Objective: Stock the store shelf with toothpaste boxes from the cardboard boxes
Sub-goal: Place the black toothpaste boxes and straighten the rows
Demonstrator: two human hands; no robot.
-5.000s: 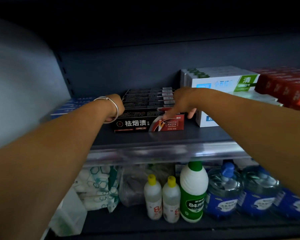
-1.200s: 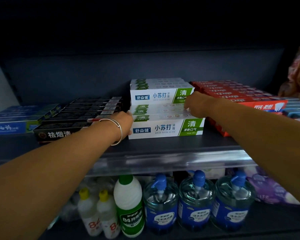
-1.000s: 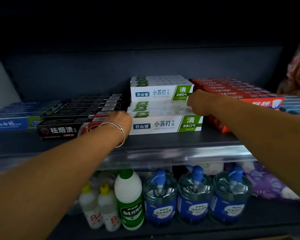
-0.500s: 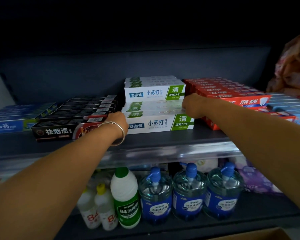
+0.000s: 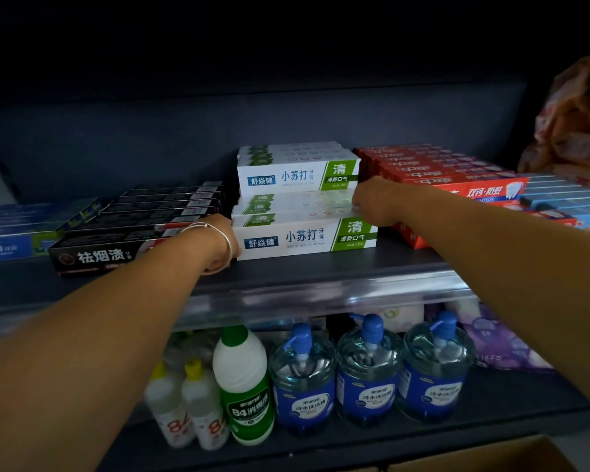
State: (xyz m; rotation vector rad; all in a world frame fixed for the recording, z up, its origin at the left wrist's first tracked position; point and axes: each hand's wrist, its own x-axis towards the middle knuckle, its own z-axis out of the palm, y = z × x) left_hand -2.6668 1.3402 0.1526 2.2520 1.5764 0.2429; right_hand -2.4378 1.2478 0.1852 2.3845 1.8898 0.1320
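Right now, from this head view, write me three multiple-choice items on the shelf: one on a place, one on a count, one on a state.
1. Where do the white-and-green toothpaste boxes sit?
A. Between the black boxes and the red boxes
B. On the lower shelf
C. Left of the black boxes

2. How many blue-capped pump jugs stand on the lower shelf?
A. One
B. Three
C. Five

3. What is the right hand doing?
A. Hanging below the shelf
B. Lifting a red box in the air
C. Resting at the right end of the white-and-green boxes

Answers:
1 A, black boxes lie on their left and red ones on their right.
2 B, three jugs stand side by side.
3 C, the right hand touches the stack's right end, while the left hand is at its left end.
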